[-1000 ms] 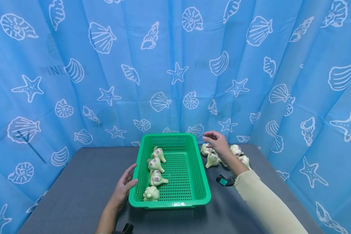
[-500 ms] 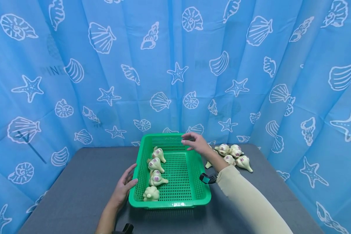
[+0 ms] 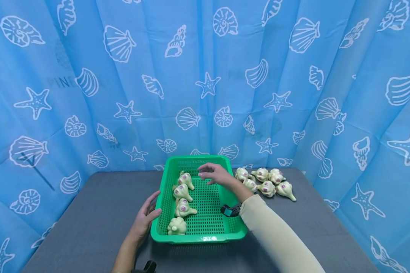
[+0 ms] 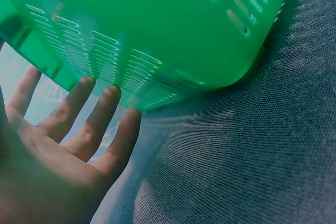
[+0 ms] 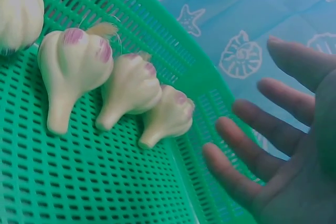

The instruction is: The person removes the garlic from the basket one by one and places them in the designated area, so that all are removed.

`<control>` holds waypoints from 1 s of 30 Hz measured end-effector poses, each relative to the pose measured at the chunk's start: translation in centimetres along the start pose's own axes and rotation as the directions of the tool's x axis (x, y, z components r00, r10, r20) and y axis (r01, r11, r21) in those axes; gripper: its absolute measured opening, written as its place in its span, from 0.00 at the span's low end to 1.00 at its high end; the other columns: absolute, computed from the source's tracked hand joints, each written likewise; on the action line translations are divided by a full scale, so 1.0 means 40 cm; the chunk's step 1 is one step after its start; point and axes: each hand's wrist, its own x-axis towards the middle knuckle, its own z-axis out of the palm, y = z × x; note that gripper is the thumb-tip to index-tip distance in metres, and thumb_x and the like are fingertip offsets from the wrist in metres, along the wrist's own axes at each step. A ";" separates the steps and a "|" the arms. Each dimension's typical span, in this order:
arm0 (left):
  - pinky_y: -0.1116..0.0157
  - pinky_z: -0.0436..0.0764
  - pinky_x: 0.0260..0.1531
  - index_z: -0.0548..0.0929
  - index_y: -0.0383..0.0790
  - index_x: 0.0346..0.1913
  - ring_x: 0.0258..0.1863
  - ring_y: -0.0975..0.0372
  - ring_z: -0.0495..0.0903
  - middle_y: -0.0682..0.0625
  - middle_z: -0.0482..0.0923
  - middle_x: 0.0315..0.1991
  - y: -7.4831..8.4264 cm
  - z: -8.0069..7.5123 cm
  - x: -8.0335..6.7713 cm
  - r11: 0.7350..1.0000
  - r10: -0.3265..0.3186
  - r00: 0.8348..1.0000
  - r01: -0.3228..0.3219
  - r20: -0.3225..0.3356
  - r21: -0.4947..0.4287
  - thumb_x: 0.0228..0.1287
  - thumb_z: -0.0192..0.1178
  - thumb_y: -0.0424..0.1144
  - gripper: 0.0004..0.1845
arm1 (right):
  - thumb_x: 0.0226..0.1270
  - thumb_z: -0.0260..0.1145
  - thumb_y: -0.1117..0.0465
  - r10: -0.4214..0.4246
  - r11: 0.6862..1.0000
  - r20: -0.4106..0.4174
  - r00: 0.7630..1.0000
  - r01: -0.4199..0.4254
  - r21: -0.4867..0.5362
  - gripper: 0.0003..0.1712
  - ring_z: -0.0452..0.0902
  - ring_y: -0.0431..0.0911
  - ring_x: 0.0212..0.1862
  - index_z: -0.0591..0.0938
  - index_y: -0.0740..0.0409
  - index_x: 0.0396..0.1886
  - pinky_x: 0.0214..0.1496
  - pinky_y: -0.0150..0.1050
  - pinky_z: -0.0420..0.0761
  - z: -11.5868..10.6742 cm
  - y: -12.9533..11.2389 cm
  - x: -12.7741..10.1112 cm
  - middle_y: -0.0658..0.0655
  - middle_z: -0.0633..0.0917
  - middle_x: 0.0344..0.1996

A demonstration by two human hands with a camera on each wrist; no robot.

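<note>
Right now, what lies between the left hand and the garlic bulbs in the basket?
In the head view, the green basket's left wall stands between the left hand and those garlic bulbs.

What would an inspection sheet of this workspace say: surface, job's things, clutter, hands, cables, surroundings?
Surface: grey table with a woven-looking top.
Job's things: green basket holding four garlic bulbs along its left side; six loose bulbs grouped on the table to its right.
Clutter: nothing seen.
Hands: left hand at the basket's left side, fingers extended; right hand over the basket, holding nothing.
Cables: nothing seen.
Surroundings: blue curtain with white shell and starfish prints.
</note>
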 end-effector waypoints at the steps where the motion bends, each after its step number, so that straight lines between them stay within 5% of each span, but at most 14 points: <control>1: 0.64 0.76 0.48 0.56 0.44 0.76 0.68 0.42 0.59 0.33 0.54 0.72 0.000 0.000 0.000 1.000 -0.001 1.000 0.001 -0.001 -0.002 0.71 0.53 0.33 0.32 | 0.72 0.62 0.58 0.014 1.000 0.026 1.000 -0.014 0.006 0.24 0.76 0.56 0.54 0.73 0.65 0.63 0.49 0.50 0.80 0.005 0.003 0.003 0.67 0.75 0.59; 13: 0.64 0.77 0.48 0.56 0.44 0.76 0.67 0.42 0.60 0.32 0.55 0.71 0.000 0.002 -0.003 1.000 -0.010 1.000 0.010 0.005 -0.026 0.71 0.53 0.33 0.33 | 0.72 0.61 0.58 0.121 0.991 0.280 0.952 -0.133 0.024 0.27 0.68 0.66 0.62 0.70 0.64 0.67 0.58 0.63 0.69 0.060 0.024 0.021 0.65 0.75 0.60; 22: 0.64 0.77 0.48 0.56 0.44 0.76 0.67 0.42 0.60 0.33 0.55 0.72 0.004 0.000 0.002 1.000 -0.016 1.000 0.016 -0.008 -0.009 0.71 0.53 0.34 0.33 | 0.70 0.64 0.56 0.212 0.976 0.358 0.909 -0.177 -0.128 0.25 0.74 0.59 0.57 0.75 0.56 0.64 0.56 0.62 0.71 0.100 0.022 0.036 0.56 0.78 0.55; 30: 0.64 0.76 0.48 0.56 0.43 0.76 0.68 0.41 0.59 0.33 0.55 0.72 0.004 0.002 0.002 1.000 -0.011 1.000 0.011 -0.007 -0.001 0.71 0.53 0.33 0.33 | 0.67 0.67 0.53 0.270 0.948 0.376 0.886 -0.177 -0.263 0.27 0.74 0.54 0.59 0.76 0.53 0.64 0.53 0.57 0.75 0.140 0.020 0.040 0.58 0.75 0.61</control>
